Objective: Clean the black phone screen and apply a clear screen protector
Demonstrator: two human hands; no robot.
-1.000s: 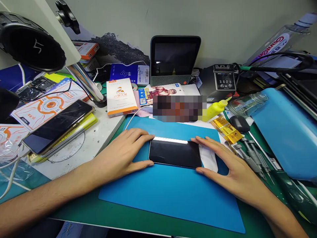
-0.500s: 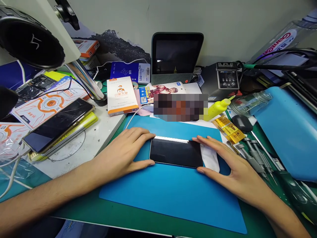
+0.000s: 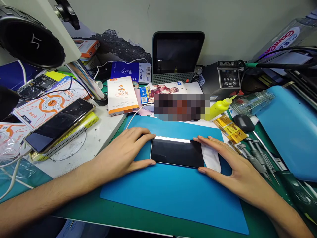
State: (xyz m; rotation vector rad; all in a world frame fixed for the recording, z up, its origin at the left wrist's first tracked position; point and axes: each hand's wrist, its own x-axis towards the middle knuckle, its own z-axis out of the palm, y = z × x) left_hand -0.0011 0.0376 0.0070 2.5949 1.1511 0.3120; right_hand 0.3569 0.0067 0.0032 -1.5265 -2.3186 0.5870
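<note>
Phone [image 3: 177, 152], screen up, lies flat on the blue mat [image 3: 173, 198], between the left hand [image 3: 123, 150] and the right hand [image 3: 234, 167]. Each grip spreads across one short end, thumb at the near corner and fingers at the far one, holding the phone by its edges; how firmly, I cannot tell. With contact only around the corners, the smooth body could slip in a lift if one side slackens or rises first. Uneven pressure could twist it. The white pad [image 3: 211, 159] beside its right end, partly under the right hand, could get dragged along; the white cable [image 3: 134, 114] beyond the left hand could snag fingers. Bare mat toward the near tabletop [image 3: 81, 206] edge offers most room. Behind, only a narrow strip precedes the papers [image 3: 195, 88]; rightward, screwdrivers [image 3: 259, 153] crowd the right hand.
</note>
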